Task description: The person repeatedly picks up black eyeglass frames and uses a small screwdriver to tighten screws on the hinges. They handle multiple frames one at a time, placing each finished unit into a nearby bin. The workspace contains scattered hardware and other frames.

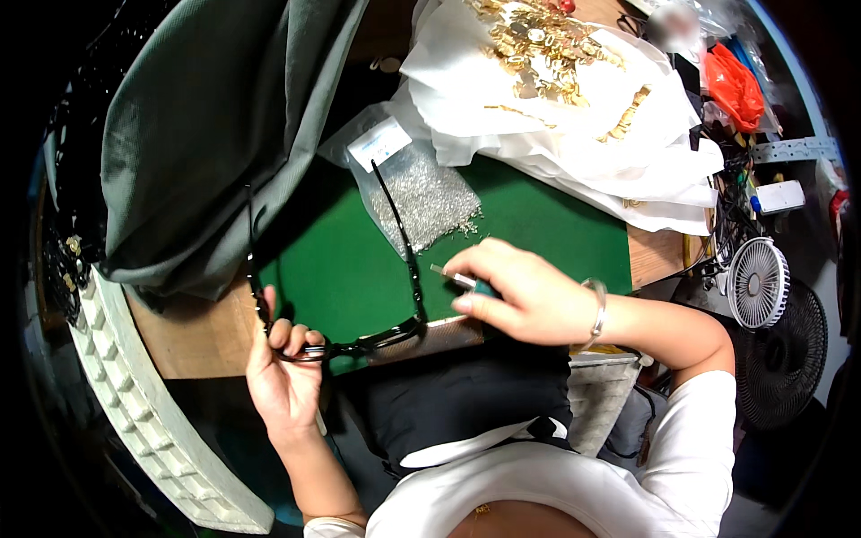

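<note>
My left hand (pixel 285 381) is closed round one front corner of a pair of black-framed glasses (pixel 392 336). Both temple arms of the glasses stretch away from me over the green mat (pixel 336 278). In my right hand (pixel 529 296), thumb and fingers pinch a small tool (pixel 464 281) with a flat metal tip and a teal handle. Its tip points left, a little apart from the nearer temple arm; the rest of the handle is hidden in the palm. Past the glasses lies a clear plastic bag (pixel 417 202) of tiny silvery pieces, some of them spilled at its right edge.
White sheeting (pixel 574 161) carries a heap of gold-coloured pieces (pixel 556 67) at the back. Grey-green cloth (pixel 215 117) covers the far left. A white ridged panel (pixel 148 421) curves along the left side. At right are a small white fan (pixel 759 282), cables and a red plastic bag (pixel 734 88).
</note>
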Motion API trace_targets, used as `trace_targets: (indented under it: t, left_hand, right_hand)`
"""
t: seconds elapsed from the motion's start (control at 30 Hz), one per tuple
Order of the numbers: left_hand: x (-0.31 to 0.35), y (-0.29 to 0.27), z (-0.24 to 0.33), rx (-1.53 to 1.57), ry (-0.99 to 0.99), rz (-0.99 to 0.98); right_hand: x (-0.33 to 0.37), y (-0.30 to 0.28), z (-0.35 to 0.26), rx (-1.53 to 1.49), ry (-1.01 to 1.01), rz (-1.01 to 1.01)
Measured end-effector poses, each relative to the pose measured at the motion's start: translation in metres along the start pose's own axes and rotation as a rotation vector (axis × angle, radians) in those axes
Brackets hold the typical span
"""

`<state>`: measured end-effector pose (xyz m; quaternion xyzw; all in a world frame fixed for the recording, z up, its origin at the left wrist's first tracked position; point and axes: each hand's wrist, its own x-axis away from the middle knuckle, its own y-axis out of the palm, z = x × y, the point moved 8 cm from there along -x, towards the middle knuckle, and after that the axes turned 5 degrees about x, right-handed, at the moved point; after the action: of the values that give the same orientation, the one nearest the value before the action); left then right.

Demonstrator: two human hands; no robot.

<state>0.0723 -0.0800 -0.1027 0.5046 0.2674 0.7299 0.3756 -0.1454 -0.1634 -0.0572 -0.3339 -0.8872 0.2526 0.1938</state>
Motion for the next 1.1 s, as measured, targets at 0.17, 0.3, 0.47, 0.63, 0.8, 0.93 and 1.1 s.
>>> trace_targets:
  t: [0.17,0.3,0.47,0.63,0.8,0.93,1.1]
  left_hand:
    - [0.051,0.089,0.009,-1.882,1.080,-0.002]
    - [0.038,0.106,-0.055,-1.830,0.662,-0.579]
    - [0.056,0.100,-0.008,-1.081,0.711,-0.492]
    - [0.052,0.082,-0.014,-0.666,0.438,-0.337]
    - [0.071,0.075,-0.007,-0.700,0.362,-0.329]
    - [0.086,0.110,-0.031,-1.210,0.690,-0.701]
    - [0.070,0.107,-0.043,-1.155,0.648,-0.636]
  right_hand:
    - [0.012,-0.023,0.015,-0.062,0.153,0.053]
    - [0.005,-0.030,-0.005,0.050,0.054,0.087]
    - [-0.037,-0.131,0.011,0.268,0.314,0.385]
    - [-0.108,-0.188,0.067,0.644,0.387,0.482]
    - [-0.098,-0.185,0.092,0.061,0.502,0.445]
    - [-0.082,-0.184,0.073,0.083,0.448,0.471]
    - [-0.057,-0.191,0.080,0.087,0.469,0.449]
